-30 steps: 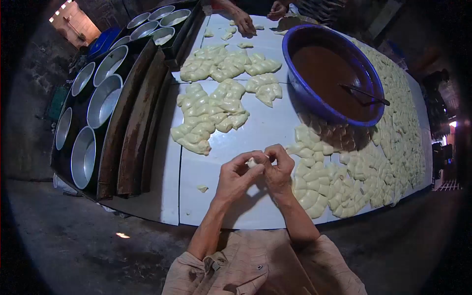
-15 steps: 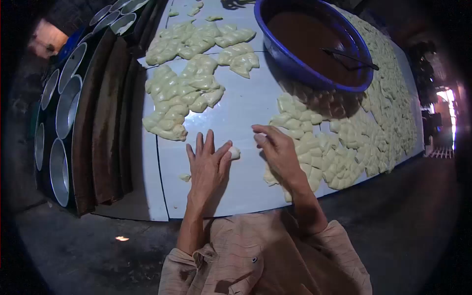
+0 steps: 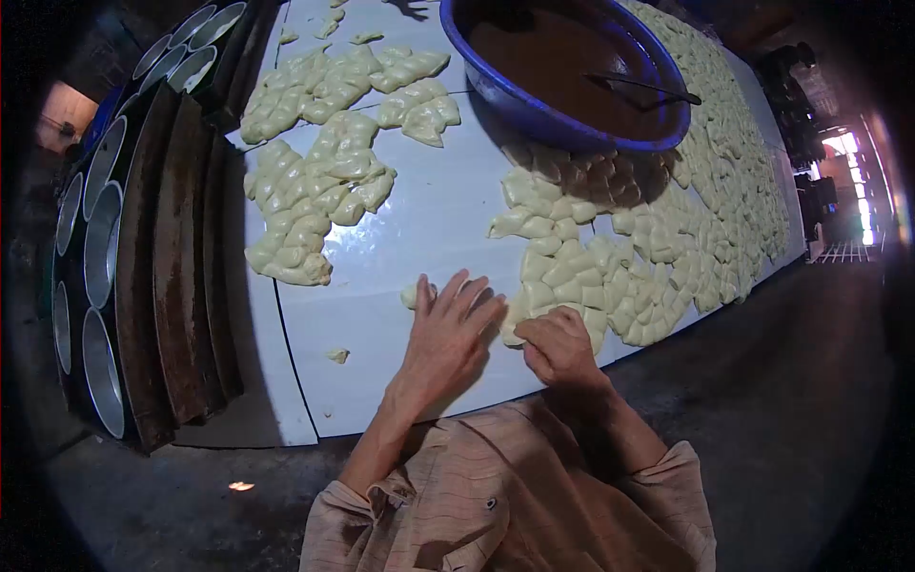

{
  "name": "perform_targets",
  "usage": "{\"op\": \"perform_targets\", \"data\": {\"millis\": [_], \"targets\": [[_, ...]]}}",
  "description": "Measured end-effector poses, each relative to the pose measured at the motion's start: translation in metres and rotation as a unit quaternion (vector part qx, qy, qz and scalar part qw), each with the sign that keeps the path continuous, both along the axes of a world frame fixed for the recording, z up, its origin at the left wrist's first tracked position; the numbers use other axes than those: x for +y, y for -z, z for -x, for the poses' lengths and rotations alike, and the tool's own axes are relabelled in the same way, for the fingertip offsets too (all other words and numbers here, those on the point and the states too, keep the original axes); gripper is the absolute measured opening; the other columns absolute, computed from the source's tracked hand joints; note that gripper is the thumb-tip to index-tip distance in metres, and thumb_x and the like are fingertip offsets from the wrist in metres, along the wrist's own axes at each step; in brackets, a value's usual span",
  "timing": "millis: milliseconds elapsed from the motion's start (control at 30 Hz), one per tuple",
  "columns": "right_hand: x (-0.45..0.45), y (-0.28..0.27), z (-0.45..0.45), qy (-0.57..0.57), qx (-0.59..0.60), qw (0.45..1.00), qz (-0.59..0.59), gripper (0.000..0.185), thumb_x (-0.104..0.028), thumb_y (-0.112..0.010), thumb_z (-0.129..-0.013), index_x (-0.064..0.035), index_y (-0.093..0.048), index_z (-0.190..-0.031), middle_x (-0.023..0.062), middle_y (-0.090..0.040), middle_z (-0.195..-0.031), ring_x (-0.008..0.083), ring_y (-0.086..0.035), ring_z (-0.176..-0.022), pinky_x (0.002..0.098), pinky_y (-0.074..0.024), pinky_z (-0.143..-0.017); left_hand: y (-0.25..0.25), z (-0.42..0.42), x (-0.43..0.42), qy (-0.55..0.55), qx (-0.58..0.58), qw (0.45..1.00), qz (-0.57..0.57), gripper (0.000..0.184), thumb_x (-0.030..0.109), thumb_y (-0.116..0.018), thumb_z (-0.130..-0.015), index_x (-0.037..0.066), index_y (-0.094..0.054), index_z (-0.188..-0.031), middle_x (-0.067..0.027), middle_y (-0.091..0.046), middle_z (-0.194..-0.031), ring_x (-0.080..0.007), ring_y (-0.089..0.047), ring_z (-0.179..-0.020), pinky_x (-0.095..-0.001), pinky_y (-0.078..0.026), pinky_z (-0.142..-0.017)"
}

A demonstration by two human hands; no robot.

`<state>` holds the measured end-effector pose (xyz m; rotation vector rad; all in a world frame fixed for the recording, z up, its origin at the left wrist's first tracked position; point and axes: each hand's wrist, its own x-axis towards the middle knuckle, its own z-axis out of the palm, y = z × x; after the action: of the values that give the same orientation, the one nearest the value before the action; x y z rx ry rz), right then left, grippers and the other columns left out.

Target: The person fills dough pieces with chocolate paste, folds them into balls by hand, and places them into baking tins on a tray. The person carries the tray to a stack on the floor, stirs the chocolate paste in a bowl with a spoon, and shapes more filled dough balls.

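Note:
My left hand (image 3: pixel 450 334) is spread above the white table (image 3: pixel 372 367), its fingers apart and nothing held. Beside its thumb lies a small pale dough ball (image 3: pixel 410 296). My right hand (image 3: pixel 559 345) is closed, its fingers pressed at the near left edge of the large sheet of dough pieces (image 3: pixel 648 276); what is between the fingertips is hidden. A small dough scrap (image 3: pixel 337 356) lies left of my hands. Farther back on the left is a cluster of glossy dough pieces (image 3: pixel 315 186).
A blue basin (image 3: pixel 572 143) of brown liquid, with a dark-handled utensil (image 3: pixel 648 88) in it, stands at the back. Round metal tins (image 3: pixel 103 372) in dark trays line the left side, beside rusty metal strips (image 3: pixel 181 286). Another person's hand (image 3: pixel 408 8) shows at the top edge.
My hands have come apart. The small dough ball now lies on the table by my left hand, and my right hand has moved onto the dough sheet's edge. The view has shifted right.

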<state>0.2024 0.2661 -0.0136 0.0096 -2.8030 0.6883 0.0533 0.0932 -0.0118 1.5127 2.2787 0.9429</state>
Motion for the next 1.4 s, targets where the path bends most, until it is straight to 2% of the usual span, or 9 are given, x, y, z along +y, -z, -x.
{"op": "perform_targets", "data": {"millis": [67,233,333,467,600,767,867,1033,1400], "targets": [[0.003,-0.002,-0.005,0.071,-0.034,0.986,0.145,0.026,-0.001,-0.064,-0.077,-0.0012,-0.065,-0.102,0.0123,-0.062,-0.103,0.0261,-0.06,-0.089,0.0365,-0.0475,-0.082,0.006,-0.007,0.016,0.069,-0.025,0.997,-0.006,0.05,0.013,-0.067,-0.08,0.014,-0.056,-0.128,-0.0138,-0.049,-0.135,-0.0358,-0.039,-0.134,-0.0681,-0.021,-0.11],[0.009,-0.02,-0.001,0.252,-0.072,0.744,0.614,0.034,-0.019,-0.046,-0.092,-0.0009,-0.055,-0.119,0.0048,-0.057,-0.099,0.0137,-0.057,-0.092,0.0267,-0.0459,-0.083,0.023,-0.009,0.042,0.08,-0.118,0.987,-0.076,0.025,0.022,-0.07,-0.082,0.011,-0.068,-0.105,-0.0095,-0.062,-0.116,-0.0277,-0.05,-0.125,-0.0623,-0.025,-0.111],[0.011,-0.02,0.004,0.171,-0.027,0.752,0.636,0.034,-0.023,-0.046,-0.093,-0.0015,-0.054,-0.118,0.0044,-0.056,-0.1,0.0142,-0.056,-0.091,0.0264,-0.0457,-0.082,0.015,-0.007,0.046,0.062,-0.155,0.983,-0.08,0.02,0.025,-0.07,-0.083,0.01,-0.069,-0.097,-0.0076,-0.067,-0.104,-0.0247,-0.058,-0.115,-0.0595,-0.027,-0.111],[0.018,-0.031,0.01,0.089,-0.102,0.975,0.176,0.032,-0.018,-0.067,-0.089,-0.0025,-0.057,-0.115,0.0067,-0.057,-0.104,0.0142,-0.059,-0.091,0.0291,-0.0512,-0.073,0.017,-0.001,0.048,0.055,-0.155,0.984,-0.074,0.019,0.023,-0.07,-0.084,0.007,-0.068,-0.094,-0.0076,-0.065,-0.091,-0.026,-0.062,-0.099,-0.0597,-0.025,-0.112],[0.02,-0.03,0.006,0.227,-0.222,0.807,0.497,0.028,-0.014,-0.069,-0.09,-0.003,-0.057,-0.113,0.0051,-0.061,-0.097,0.0088,-0.06,-0.082,0.0248,-0.0512,-0.065,0.008,0.0,0.038,0.058,-0.177,0.982,0.014,0.024,0.022,-0.069,-0.085,0.008,-0.067,-0.104,-0.0082,-0.066,-0.1,-0.0256,-0.062,-0.106,-0.061,-0.019,-0.114],[0.018,-0.03,0.008,0.188,-0.144,0.762,0.602,0.021,-0.016,-0.051,-0.101,-0.0049,-0.057,-0.118,0.0013,-0.06,-0.094,0.0051,-0.057,-0.078,0.0212,-0.048,-0.065,0.005,-0.008,0.04,0.061,-0.146,0.987,-0.041,0.046,0.034,-0.078,-0.072,0.01,-0.067,-0.11,-0.0125,-0.064,-0.108,-0.027,-0.056,-0.117,-0.0644,-0.016,-0.114],[0.016,-0.031,0.01,0.176,-0.164,0.758,0.606,0.022,-0.018,-0.058,-0.098,-0.0051,-0.058,-0.116,0.0003,-0.06,-0.095,0.0052,-0.055,-0.077,0.0227,-0.0476,-0.065,0.008,-0.007,0.044,0.049,-0.103,0.992,-0.045,0.044,0.032,-0.079,-0.072,0.011,-0.068,-0.109,-0.0102,-0.065,-0.106,-0.0259,-0.056,-0.117,-0.0644,-0.018,-0.113],[0.013,-0.054,0.015,0.16,-0.186,0.926,0.287,0.033,-0.021,-0.073,-0.086,0.0001,-0.062,-0.109,0.0136,-0.065,-0.097,0.0183,-0.064,-0.077,0.0316,-0.0522,-0.069,0.025,-0.014,0.044,0.033,-0.003,0.996,-0.078,0.018,0.022,-0.071,-0.082,0.014,-0.069,-0.098,-0.0014,-0.066,-0.098,-0.019,-0.059,-0.112,-0.0621,-0.021,-0.114],[0.006,-0.044,0.017,0.208,-0.204,0.858,0.422,0.023,-0.015,-0.067,-0.088,0.0005,-0.067,-0.105,0.0091,-0.069,-0.088,0.011,-0.065,-0.074,0.0277,-0.0529,-0.065,-0.002,-0.011,0.032,0.025,-0.023,0.995,-0.089,0.027,0.028,-0.071,-0.081,0.01,-0.07,-0.102,-0.0074,-0.068,-0.084,-0.0223,-0.06,-0.101,-0.0627,-0.026,-0.111]]}}
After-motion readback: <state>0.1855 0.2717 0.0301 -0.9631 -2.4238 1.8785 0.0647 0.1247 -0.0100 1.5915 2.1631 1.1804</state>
